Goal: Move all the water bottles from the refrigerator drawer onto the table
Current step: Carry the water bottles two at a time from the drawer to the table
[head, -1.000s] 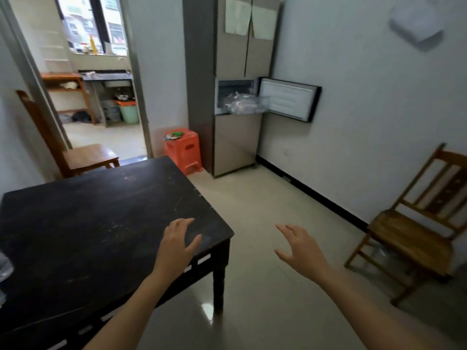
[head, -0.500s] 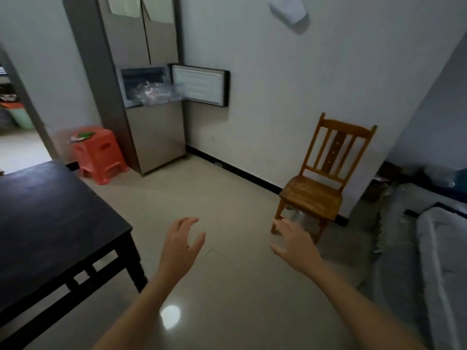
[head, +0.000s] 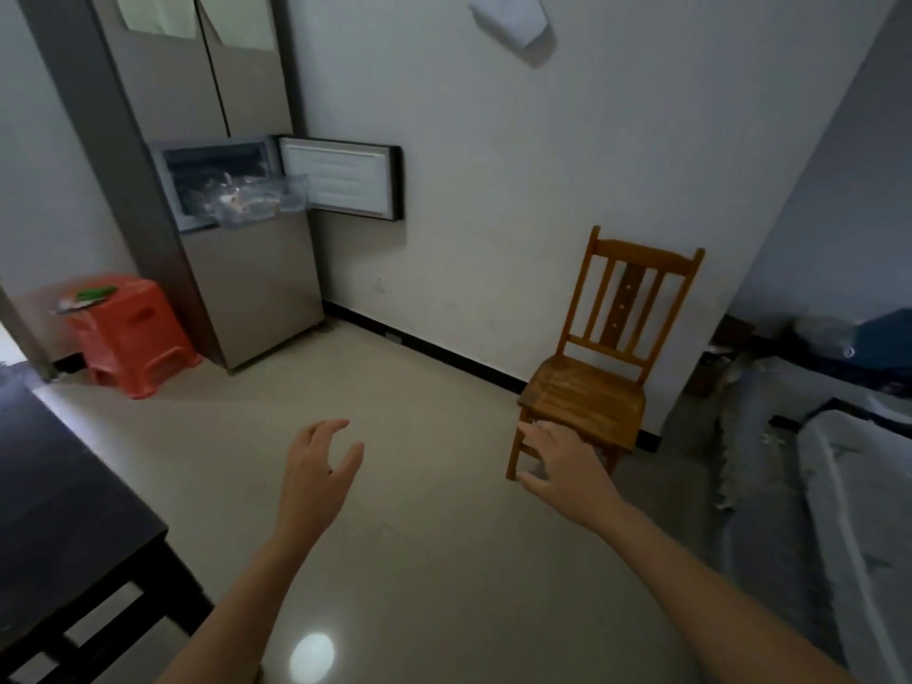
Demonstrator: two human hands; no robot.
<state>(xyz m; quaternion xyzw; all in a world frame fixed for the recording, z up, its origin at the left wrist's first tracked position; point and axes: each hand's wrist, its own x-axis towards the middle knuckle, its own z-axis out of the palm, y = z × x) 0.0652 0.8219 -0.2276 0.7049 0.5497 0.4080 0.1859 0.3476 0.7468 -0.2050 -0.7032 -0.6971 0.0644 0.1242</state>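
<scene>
Clear plastic water bottles [head: 237, 202] lie in the pulled-out refrigerator drawer [head: 294, 197], well apart from the dark table [head: 59, 510] at the left. Left hand [head: 316, 481] and right hand [head: 562, 466] hang empty over the floor [head: 434, 575], fingers loosely spread. Likely the approach to fetch: next, step up to the drawer and grip a bottle.

Drawer [head: 247, 209] contents indistinct; table [head: 64, 510] partly beyond left edge.

Honestly, no text I can read anywhere here. The two pale sheets [head: 158, 12] stuck on the refrigerator [head: 256, 288] doors are too blurry (same for the white paper [head: 508, 17] up on the wall [head: 493, 190]).
</scene>
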